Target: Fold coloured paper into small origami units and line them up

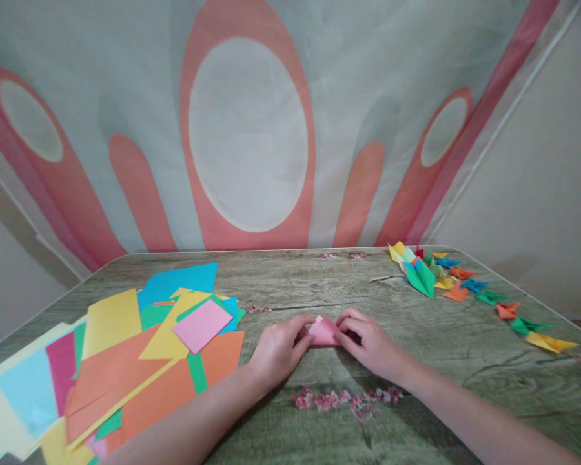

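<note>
A small folded piece of pink paper (pixel 324 331) is at the middle of the wood-patterned table (pixel 281 278), between both hands. My left hand (pixel 281 347) pinches its left edge between thumb and fingers. From the other side, my right hand (pixel 368 340) holds the right edge, with its fingers curled and the thumb low against the paper. The paper has a pointed top and a straight lower edge. Parts of its sides are hidden under the fingertips.
Loose coloured sheets overlap at the left, with a pink square (pixel 203 325) on top. Several small folded paper figures, one of them green (pixel 494 297), line the right side. Larger folded pieces (pixel 420 278) lie at the back right. A printed backdrop (pixel 246 135) stands behind.
</note>
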Action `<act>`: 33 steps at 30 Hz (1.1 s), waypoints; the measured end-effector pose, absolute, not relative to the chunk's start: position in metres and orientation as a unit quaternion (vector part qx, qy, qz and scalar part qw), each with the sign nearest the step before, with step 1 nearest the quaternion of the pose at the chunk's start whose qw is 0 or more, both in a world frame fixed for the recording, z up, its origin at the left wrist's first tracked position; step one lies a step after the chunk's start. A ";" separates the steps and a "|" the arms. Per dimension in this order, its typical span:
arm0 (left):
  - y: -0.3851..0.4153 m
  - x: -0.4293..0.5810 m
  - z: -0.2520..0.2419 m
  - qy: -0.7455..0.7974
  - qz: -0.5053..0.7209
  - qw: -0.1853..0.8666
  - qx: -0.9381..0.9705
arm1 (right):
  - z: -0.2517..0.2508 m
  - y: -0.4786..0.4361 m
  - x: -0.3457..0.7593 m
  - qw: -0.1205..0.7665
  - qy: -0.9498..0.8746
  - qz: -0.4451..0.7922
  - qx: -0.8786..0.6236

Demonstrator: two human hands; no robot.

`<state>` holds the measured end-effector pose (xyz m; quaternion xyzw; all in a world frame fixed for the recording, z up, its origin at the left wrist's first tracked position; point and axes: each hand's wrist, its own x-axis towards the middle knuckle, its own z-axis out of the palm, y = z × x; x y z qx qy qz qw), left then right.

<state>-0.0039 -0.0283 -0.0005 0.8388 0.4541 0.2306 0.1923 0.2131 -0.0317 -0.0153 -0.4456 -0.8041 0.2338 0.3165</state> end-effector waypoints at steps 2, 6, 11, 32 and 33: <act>-0.028 -0.004 0.000 0.449 0.236 0.184 0.842 | -0.016 -0.030 0.213 0.312 -0.802 0.234 -0.452; -0.029 -0.003 0.002 0.427 0.247 0.162 0.855 | -0.019 -0.023 0.211 0.303 -0.799 0.224 -0.468; -0.029 -0.004 0.000 0.410 0.232 0.152 0.869 | -0.021 -0.019 0.207 0.317 -0.797 0.208 -0.471; -0.026 -0.003 -0.007 0.378 0.211 0.143 0.890 | -0.025 -0.025 0.202 0.350 -0.779 0.176 -0.490; -0.026 -0.003 -0.007 0.376 0.208 0.143 0.892 | -0.025 -0.025 0.202 0.351 -0.778 0.179 -0.490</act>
